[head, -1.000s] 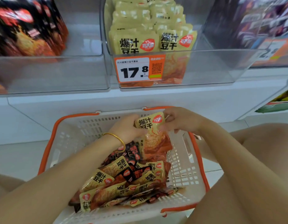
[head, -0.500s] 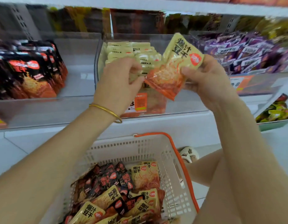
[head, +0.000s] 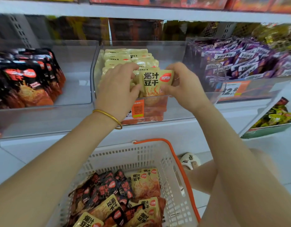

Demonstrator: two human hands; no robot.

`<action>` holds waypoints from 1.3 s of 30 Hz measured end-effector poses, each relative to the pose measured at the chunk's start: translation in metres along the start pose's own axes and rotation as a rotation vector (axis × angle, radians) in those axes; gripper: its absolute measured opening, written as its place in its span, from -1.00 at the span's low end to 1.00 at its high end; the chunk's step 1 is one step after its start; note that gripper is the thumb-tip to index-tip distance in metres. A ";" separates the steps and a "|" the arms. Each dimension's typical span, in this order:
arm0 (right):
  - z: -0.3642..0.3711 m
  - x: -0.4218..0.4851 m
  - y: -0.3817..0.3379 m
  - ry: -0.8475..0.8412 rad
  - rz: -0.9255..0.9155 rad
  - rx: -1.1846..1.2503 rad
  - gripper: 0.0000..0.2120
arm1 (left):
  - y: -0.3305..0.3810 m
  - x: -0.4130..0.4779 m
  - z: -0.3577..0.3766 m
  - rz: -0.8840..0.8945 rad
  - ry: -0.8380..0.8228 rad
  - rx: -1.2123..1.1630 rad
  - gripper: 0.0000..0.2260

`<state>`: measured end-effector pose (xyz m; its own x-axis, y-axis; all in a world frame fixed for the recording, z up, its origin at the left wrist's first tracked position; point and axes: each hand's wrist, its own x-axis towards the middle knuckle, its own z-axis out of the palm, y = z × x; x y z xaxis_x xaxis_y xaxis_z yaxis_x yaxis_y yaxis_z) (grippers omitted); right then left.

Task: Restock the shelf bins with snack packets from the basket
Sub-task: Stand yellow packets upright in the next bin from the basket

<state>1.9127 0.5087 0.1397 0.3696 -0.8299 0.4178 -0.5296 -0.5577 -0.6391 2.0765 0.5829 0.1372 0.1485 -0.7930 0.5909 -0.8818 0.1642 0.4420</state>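
Your left hand (head: 118, 89) and right hand (head: 182, 86) each pinch yellow packet (head: 155, 81), upright at middle bin (head: 174, 110) front; basket (head: 125, 158) below

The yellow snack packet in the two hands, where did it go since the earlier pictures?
The yellow foil snack packet rose from the white plastic basket with the orange rim to the clear plastic middle bin, where it now stands upright before the yellow row. The left hand and right hand held it throughout. The basket and the neighbouring black packets and purple packets stayed put.
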 end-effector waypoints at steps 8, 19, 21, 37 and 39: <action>0.004 -0.003 0.004 0.003 -0.107 -0.285 -0.76 | -0.006 0.004 0.015 0.103 0.139 0.242 -0.84; 0.008 0.014 -0.004 -0.147 0.031 -0.215 -0.85 | -0.017 0.001 0.019 0.102 0.138 0.247 -0.91; 0.010 0.011 -0.003 -0.123 0.031 -0.164 -0.85 | -0.019 -0.001 0.020 0.103 0.149 0.235 -0.93; 0.096 -0.092 0.048 -0.687 0.164 -0.301 -0.94 | -0.047 -0.118 0.031 0.283 -0.184 0.198 -0.88; 0.135 -0.109 0.086 -0.930 0.267 -0.425 -0.85 | -0.059 -0.134 0.043 0.231 -0.312 0.209 -0.87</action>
<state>1.9306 0.5532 -0.0478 0.5456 -0.6890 -0.4771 -0.8376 -0.4670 -0.2835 2.0892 0.6537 0.0030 -0.1774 -0.8937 0.4121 -0.9523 0.2615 0.1572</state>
